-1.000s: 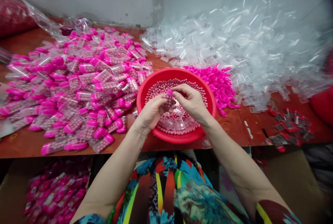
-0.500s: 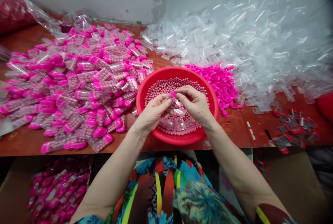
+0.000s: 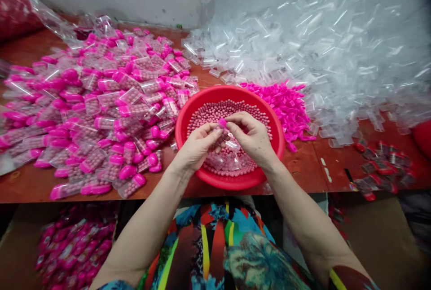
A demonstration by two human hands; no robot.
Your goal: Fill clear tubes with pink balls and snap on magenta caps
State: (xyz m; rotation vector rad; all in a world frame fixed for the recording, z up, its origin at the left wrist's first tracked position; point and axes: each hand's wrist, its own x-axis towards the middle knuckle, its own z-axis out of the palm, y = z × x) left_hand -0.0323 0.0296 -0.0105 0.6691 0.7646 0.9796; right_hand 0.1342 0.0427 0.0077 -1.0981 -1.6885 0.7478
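Note:
Over a red basin [image 3: 180, 121] of small pink beads [image 3: 215, 112], my two hands meet. My left hand [image 3: 201, 145] is closed around a small clear container, mostly hidden by the fingers, with beads showing through it. A bright pink cap [image 3: 222, 122] sits at the container's upper end. My right hand [image 3: 251, 136] pinches that cap between thumb and fingertips. Below the hands, several clear empty containers [image 3: 232, 160] lie on the beads inside the basin.
Filled, pink-capped containers [image 3: 131, 88] are heaped on the left of the table [image 3: 303, 169]. Loose pink caps [image 3: 286, 106] lie right of the basin, before a large pile of clear containers [image 3: 336, 56]. Red-capped containers [image 3: 384, 166] sit at the right edge. A box of pink packs [image 3: 77, 249] stands below.
Both hands stay over the basin, gripping the same container and cap. The cap has shifted very slightly left; the view has moved a little.

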